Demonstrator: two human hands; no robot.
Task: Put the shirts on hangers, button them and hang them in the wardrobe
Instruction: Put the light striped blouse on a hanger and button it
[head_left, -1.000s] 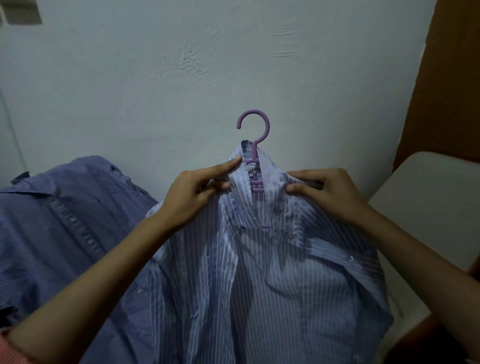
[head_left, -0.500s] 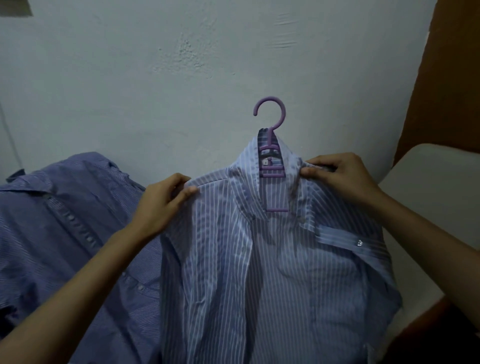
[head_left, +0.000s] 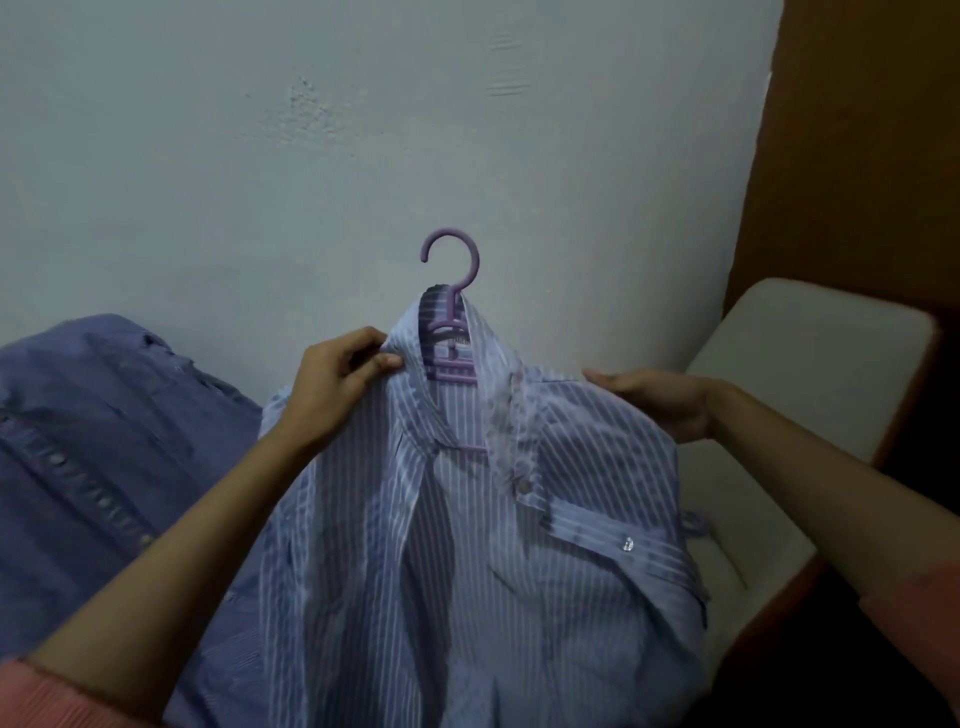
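Light blue white-striped cotton shirt (head_left: 467, 545), unbuttoned, on purple plastic hanger (head_left: 451, 332) between both hands: left hand (head_left: 332, 384) pinching collar, right hand (head_left: 660, 400) gripping shoulder; darker blue shirt (head_left: 104, 441) beyond left hand.

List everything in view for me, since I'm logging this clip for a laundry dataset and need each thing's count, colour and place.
striped shirt: one, light blue with white stripes, centre, draped on the hanger, front unbuttoned
hanger: one, purple, inside the shirt's collar, hook sticking up against the wall
second shirt: one, darker blue, lying at left
cushion: one, white, at right
wall: one, pale, behind
wooden panel: one, brown, upper right
left hand: one, pinches the collar's left side
right hand: one, on the shirt's right shoulder, grip unclear
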